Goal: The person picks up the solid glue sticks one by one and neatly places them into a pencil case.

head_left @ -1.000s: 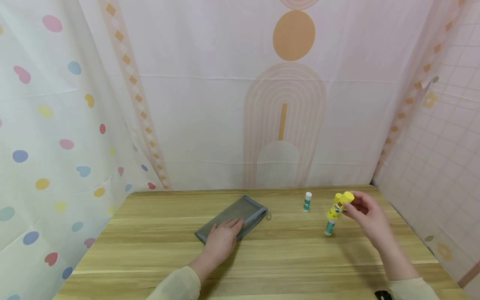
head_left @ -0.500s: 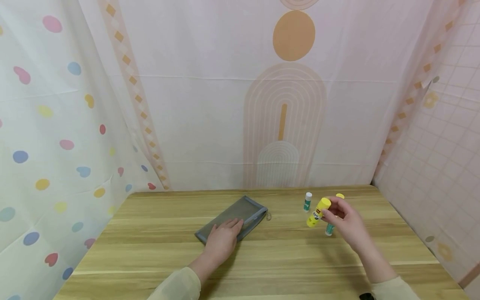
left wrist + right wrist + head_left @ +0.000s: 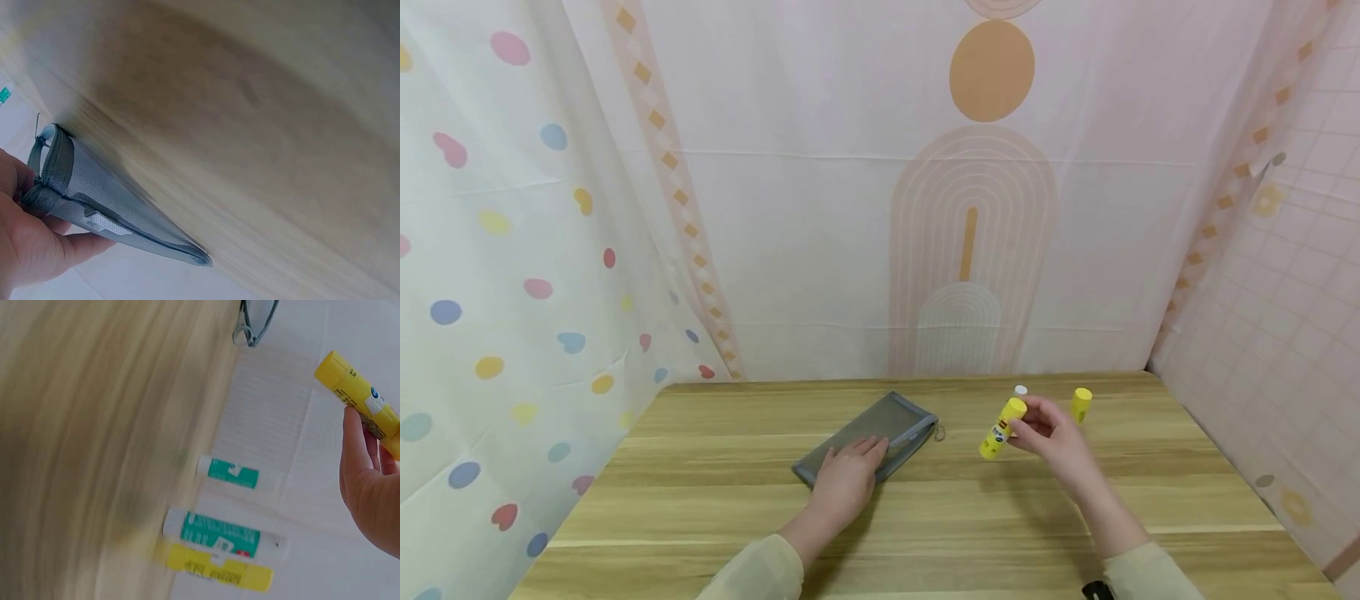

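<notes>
Yellow glue stick [image 3: 1002, 427] is up off the bench [image 3: 925, 517], tilted, pinched in the right hand [image 3: 1047, 431], just right of the grey mesh pouch [image 3: 880, 429]. Left hand [image 3: 845, 479] lies flat on that pouch, fingers relaxed. Beyond the right hand stand another yellow stick [image 3: 1081, 403] and a white-capped one [image 3: 1020, 390].
</notes>
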{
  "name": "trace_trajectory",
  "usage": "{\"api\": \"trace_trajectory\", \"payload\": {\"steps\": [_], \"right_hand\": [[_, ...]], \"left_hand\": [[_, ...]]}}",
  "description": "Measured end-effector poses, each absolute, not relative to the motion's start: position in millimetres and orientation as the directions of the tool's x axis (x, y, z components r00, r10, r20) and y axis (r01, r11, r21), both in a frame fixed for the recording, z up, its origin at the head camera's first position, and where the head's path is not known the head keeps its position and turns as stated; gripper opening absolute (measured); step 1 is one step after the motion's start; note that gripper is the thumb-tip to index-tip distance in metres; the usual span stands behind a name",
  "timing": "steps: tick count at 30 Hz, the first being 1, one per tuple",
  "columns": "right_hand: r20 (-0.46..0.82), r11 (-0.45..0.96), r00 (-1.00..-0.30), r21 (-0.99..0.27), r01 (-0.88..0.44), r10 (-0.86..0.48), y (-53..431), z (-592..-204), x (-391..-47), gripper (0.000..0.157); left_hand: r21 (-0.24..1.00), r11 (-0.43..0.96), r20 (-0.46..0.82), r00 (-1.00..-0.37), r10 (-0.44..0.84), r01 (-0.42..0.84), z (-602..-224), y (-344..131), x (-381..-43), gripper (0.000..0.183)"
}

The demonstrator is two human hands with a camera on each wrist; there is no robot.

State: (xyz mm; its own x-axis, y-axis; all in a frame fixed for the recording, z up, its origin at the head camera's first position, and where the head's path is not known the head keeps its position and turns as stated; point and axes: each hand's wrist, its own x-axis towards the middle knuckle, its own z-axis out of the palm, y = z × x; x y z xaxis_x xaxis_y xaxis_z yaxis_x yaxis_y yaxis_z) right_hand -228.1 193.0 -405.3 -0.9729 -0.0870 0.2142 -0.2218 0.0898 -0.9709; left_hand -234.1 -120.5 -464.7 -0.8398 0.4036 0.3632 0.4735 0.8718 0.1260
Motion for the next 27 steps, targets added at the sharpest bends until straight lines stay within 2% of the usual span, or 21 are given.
{"api": "trace_trajectory", "payload": {"steps": [8,18,27], "right_hand": [[0.127,0.024,-0.984,-0.991,-0.13,-0.123,178.6,-414.2,-235.9,0.034],[0.06,0.017,-0.987,-0.998,-0.063,-0.148,157.6,-425.5,-246.6,0.04],[0.031,0.035,-0.98,-0.999,-0.039,-0.195,136.3,-432.2,-253.0,0.034]], "left_hand": [[0.135,0.867,0.388,-0.831,0.399,0.479,-466.1,-121.2,-234.3,0.041],[0.14,0.861,0.41,-0.82,0.398,0.488,-467.1,-121.4,-234.6,0.043],[0.134,0.862,0.417,-0.816,0.399,0.49,-468.9,-121.4,-235.6,0.043]]}}
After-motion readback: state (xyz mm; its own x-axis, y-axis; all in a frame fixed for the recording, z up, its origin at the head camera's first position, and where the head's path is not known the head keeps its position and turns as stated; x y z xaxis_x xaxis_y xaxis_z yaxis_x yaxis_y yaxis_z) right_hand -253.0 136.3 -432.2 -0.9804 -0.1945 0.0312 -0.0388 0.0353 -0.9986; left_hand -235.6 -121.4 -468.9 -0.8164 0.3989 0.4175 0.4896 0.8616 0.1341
